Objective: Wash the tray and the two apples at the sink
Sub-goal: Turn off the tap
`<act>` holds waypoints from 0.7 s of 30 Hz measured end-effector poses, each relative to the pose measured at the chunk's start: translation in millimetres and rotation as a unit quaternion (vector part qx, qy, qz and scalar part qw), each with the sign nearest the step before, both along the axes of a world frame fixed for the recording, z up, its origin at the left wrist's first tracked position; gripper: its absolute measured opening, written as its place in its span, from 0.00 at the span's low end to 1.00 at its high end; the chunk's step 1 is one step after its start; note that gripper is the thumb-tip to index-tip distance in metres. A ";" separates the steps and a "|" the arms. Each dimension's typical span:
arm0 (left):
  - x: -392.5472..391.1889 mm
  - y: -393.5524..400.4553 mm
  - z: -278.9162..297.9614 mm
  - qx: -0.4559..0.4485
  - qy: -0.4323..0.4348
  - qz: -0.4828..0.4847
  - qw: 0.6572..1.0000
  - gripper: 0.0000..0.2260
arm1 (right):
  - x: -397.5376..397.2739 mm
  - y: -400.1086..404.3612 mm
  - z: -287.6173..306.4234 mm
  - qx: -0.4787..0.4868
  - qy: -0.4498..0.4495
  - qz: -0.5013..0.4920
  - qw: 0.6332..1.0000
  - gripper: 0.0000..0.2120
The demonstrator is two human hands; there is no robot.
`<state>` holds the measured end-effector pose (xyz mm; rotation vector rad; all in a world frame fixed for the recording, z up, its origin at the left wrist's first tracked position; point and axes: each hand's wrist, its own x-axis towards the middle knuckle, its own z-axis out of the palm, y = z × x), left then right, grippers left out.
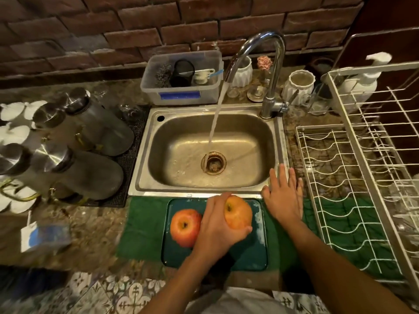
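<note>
Nearest you, the teal tray [249, 257] lies on a green cloth [145, 225] at the counter's near edge, just before the sink [254, 132]. Your left hand [217, 227] curls around the yellower apple [239, 214] above the tray, while the redder apple [184, 225] rests on the tray just left of it. Your right hand [284, 198] is spread flat, fingers straight, over the sink's near right corner. Farther off, the faucet [269, 71] pours water into the drain [213, 163].
</note>
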<state>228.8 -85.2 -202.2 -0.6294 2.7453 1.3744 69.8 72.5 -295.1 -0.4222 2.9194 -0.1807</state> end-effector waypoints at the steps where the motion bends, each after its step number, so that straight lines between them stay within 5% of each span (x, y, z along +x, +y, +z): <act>1: 5.9 5.0 -2.3 -0.007 0.005 -0.013 1.000 0.41 | 0.4 0.4 -0.3 -0.002 0.000 0.000 1.000 0.31; 11: 35.2 31.0 -35.2 -0.075 -0.027 -0.064 0.995 0.41 | 1.7 0.6 0.7 -0.015 -0.006 0.001 1.000 0.30; 21: 38.1 25.3 -46.3 -0.048 -0.011 -0.057 0.997 0.44 | 4.2 -0.2 7.6 -0.029 0.003 0.000 1.000 0.29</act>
